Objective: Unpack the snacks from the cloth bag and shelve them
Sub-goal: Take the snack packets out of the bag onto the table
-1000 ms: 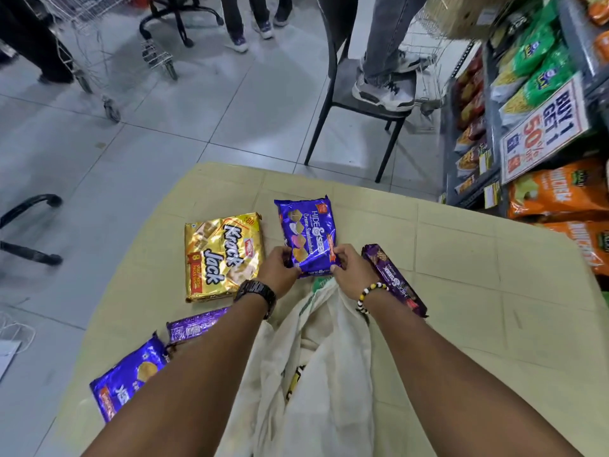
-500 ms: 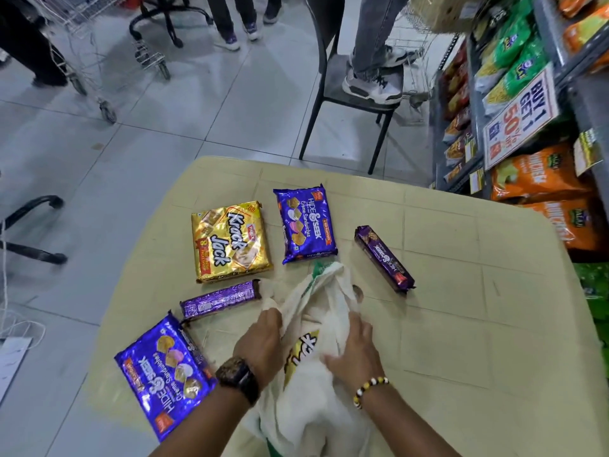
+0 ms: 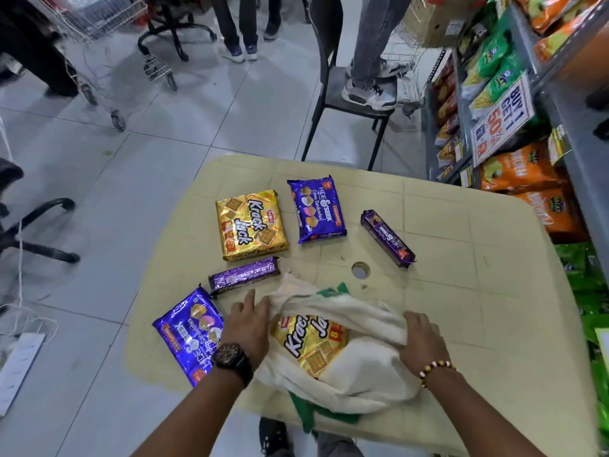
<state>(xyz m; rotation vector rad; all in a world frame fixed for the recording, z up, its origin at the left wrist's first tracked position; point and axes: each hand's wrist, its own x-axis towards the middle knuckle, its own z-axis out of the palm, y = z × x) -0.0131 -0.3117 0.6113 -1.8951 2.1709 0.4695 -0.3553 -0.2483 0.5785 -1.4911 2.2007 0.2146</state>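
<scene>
Beige table (image 3: pixel 478 291) (centre hole) under cloth bag (image 3: pixel 362 367); tiled floor (image 3: pixel 184 103), shelves (image 3: pixel 573 140) right.

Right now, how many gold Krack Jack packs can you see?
2. One Krack Jack pack lies flat on the table, beside a blue Hide & Seek pack. The second Krack Jack pack shows inside the open cloth bag. The bag may hide more.

Matt cloth beside glossy foil.
Creased off-white cloth bag (image 3: pixel 362 374); shiny gold foil packet (image 3: pixel 309 347) inside; glossy purple plastic packet (image 3: pixel 316 209); smooth, dull beige plastic surface (image 3: pixel 478 308).
</scene>
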